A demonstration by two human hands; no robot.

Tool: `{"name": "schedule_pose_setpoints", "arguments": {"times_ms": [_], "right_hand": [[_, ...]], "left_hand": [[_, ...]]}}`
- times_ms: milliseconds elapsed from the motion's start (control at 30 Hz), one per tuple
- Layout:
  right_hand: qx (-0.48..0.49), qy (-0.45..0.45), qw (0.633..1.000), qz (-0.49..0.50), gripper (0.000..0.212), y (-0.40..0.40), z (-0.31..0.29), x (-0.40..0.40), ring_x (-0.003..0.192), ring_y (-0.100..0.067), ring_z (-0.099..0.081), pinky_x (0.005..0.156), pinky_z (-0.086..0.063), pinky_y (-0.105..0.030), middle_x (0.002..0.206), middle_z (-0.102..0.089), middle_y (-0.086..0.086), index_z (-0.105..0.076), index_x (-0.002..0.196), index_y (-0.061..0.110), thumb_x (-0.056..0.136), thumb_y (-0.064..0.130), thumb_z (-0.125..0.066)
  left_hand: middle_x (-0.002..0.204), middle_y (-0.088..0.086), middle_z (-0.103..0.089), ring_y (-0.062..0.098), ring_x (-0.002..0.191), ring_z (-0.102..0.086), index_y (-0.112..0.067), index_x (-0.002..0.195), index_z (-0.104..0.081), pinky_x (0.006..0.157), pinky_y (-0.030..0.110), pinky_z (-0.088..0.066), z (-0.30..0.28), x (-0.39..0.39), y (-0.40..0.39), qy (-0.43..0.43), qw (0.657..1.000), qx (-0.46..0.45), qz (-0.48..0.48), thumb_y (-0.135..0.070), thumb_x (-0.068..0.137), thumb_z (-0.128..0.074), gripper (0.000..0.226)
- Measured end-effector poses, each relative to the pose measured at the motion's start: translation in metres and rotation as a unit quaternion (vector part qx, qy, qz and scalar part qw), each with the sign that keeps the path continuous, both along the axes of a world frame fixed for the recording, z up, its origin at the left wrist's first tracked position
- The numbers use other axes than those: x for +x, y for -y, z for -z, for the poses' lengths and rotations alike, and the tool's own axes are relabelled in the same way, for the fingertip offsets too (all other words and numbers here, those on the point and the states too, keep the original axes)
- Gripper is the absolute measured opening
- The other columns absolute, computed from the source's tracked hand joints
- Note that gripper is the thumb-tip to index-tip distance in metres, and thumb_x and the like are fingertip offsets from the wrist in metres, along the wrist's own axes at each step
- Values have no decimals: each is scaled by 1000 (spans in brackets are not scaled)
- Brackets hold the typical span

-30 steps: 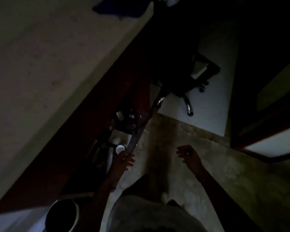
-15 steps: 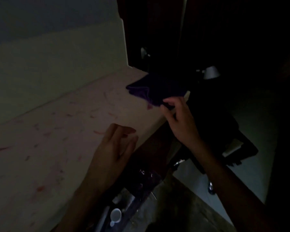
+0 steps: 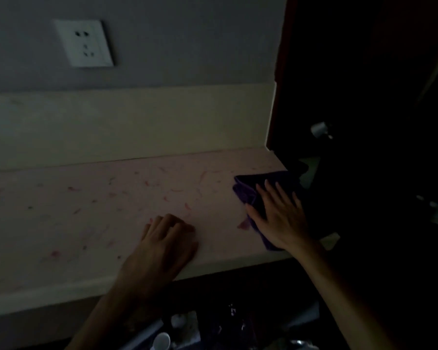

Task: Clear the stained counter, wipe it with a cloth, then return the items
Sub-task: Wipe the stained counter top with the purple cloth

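The pale counter [image 3: 99, 210] is speckled with red stains and has no items on it. A folded purple cloth [image 3: 248, 190] lies at its right end. My right hand [image 3: 278, 215] lies flat on the cloth, fingers spread, pressing it to the surface. My left hand [image 3: 162, 246] rests on the counter near the front edge, left of the cloth, with its fingers curled under. The room is very dim.
A cream backsplash [image 3: 137, 122] runs behind the counter, with a white wall socket [image 3: 84, 42] above it. Past the counter's right end is a dark gap. Below the front edge, small containers and a white cap [image 3: 162, 341] sit on the floor.
My view rose from the floor to the counter. My right hand went from pinching the cloth's edge to lying flat on it. My left hand came down onto the counter.
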State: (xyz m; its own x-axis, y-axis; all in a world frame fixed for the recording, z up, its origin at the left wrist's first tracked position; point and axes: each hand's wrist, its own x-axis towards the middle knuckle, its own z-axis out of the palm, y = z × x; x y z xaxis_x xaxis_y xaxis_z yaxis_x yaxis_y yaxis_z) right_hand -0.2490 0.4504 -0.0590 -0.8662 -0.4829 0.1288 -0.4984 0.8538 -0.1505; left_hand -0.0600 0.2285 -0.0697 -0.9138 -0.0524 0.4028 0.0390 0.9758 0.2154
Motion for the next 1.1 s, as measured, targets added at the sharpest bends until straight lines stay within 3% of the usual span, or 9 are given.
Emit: {"name": "schedule_pose_setpoints", "arguments": {"times_ms": [233,367,467,733,900,1100], "right_hand": [[18,12,994,-112,71,-25,0,16,151,-10,3,122,2,-42,163,3,12,-4,154,37,90,69,-3],[27,49,988,-145,69,-15,-8,-11,150,-6,4,122,1,-42,162,3,18,-4,151,47,86,73,0],[35,54,986,-157,76,18,-11,-53,150,-8,2,122,3,-44,162,0,17,-6,150,50,80,78,3],[57,48,987,-142,71,111,-11,-125,151,-14,-1,120,2,-53,164,-2,12,-10,152,43,88,74,-8],[63,57,986,-141,66,93,-14,-90,151,-15,0,120,0,-55,164,0,12,-11,153,39,93,67,-10],[48,32,969,-240,60,21,-7,19,150,-7,5,121,0,-51,161,5,20,-1,149,50,91,67,-5]], "left_hand": [[113,-2,-57,25,99,-57,-23,111,-65,80,35,-37,3,17,-7,-39,989,-14,-141,-48,93,-48,35],[113,2,-58,29,99,-57,-21,110,-65,80,40,-43,10,17,-2,-46,976,-6,-213,-49,92,-47,37],[109,3,-59,28,94,-58,-20,108,-66,77,39,-43,9,13,-4,-29,972,-39,-231,-46,95,-40,39],[107,3,-58,23,89,-55,-18,111,-65,76,36,-43,6,16,-8,-27,973,-32,-225,-42,97,-38,38],[114,5,-57,28,95,-59,-16,114,-64,79,39,-47,5,21,-6,-18,974,-13,-227,-47,96,-41,42],[118,8,-54,30,102,-57,-16,116,-64,84,41,-45,7,57,11,-49,970,-11,-238,-52,93,-42,48]]}}
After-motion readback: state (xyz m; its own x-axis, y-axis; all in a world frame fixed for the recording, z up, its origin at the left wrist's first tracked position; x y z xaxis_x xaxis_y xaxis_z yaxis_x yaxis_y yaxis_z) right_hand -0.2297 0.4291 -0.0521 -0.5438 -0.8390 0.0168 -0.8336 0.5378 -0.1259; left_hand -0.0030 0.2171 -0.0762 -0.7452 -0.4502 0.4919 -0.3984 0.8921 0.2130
